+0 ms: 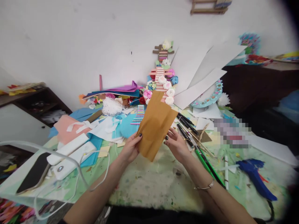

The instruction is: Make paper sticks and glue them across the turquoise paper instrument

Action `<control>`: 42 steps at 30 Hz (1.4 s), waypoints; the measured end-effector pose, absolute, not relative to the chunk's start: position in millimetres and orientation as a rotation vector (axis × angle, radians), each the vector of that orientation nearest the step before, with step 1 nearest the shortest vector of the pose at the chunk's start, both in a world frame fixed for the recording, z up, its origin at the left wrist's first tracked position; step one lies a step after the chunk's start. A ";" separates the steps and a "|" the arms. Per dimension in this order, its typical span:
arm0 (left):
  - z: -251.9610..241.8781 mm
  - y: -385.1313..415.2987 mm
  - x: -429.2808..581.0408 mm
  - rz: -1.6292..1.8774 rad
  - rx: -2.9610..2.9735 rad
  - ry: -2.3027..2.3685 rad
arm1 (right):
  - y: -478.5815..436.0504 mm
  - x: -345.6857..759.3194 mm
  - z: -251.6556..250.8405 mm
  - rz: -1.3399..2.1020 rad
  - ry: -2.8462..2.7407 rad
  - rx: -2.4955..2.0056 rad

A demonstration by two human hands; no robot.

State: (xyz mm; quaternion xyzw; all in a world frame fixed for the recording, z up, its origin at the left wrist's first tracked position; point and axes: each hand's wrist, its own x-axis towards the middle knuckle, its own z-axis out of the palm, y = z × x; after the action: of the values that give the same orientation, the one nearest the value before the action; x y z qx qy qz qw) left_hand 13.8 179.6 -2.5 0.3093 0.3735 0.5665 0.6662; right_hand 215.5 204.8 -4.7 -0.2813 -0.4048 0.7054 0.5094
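A sheet of brown paper, with a notch cut at its upper right, is held up tilted over the table. My left hand grips its lower left edge, thumb on the front and the other fingers behind. At the lower right edge, my right hand has its fingers bent against or just behind the paper; whether they pinch it is hard to see. Behind the sheet stand paper flowers on a pink stick frame. A small ladder of coloured sticks lies left of the sheet.
Black pens and a green-edged tool lie by my right forearm. Farther right is a blue glue gun. White power banks, a phone and a looping white cable occupy the left. Coloured paper is piled behind.
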 end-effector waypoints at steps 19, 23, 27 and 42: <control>-26.6 194.5 24.5 1.230 0.659 0.949 | 214.8 233.5 -9.6 1.673 -0.775 -0.843; -36.7 201.6 18.9 1.354 0.734 1.024 | 220.0 234.6 -14.7 1.598 -0.766 -0.952; -39.8 210.4 4.4 1.470 0.873 1.101 | 225.4 240.3 -23.6 1.549 -0.844 -1.006; -20.2 266.1 -69.7 1.493 1.790 1.802 | 217.7 220.4 -35.6 1.656 -1.062 -1.121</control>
State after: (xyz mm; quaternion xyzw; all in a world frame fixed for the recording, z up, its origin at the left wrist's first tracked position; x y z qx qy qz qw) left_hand -69.7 266.1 -20.2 0.6046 0.6088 0.5043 0.0977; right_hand 220.4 217.7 -35.6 -0.4481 -0.4247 0.6620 0.4249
